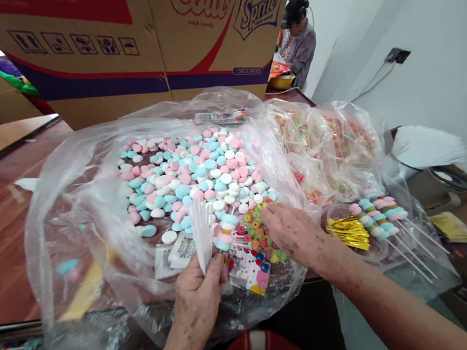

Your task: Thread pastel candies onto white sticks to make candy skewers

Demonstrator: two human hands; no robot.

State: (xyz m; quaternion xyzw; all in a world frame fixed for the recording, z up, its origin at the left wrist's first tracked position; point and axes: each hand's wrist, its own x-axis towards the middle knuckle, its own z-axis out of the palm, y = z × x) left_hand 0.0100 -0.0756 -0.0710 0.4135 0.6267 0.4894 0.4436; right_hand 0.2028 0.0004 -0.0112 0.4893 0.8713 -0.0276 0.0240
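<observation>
A wide clear plastic bag [67, 211] lies open before me, full of pink, blue and white round candies [190, 175]. My left hand [199, 297] is closed around a bundle of white sticks [202, 229] held upright over the bag's near edge. One stick carries stacked candies [224, 232]. My right hand [292, 230] reaches palm down into a patch of small colourful ring candies [259, 229], fingers curled onto them. Printed wrappers [247, 269] lie between the two hands.
Finished candy skewers [382, 211] lie at the right beside gold twist ties [350, 232] and a second bag of mixed sweets [321, 144]. A large Cola and Sprite cardboard box [142, 36] stands behind. Another person [299, 42] works at the back. White sticks [426, 146] fan out far right.
</observation>
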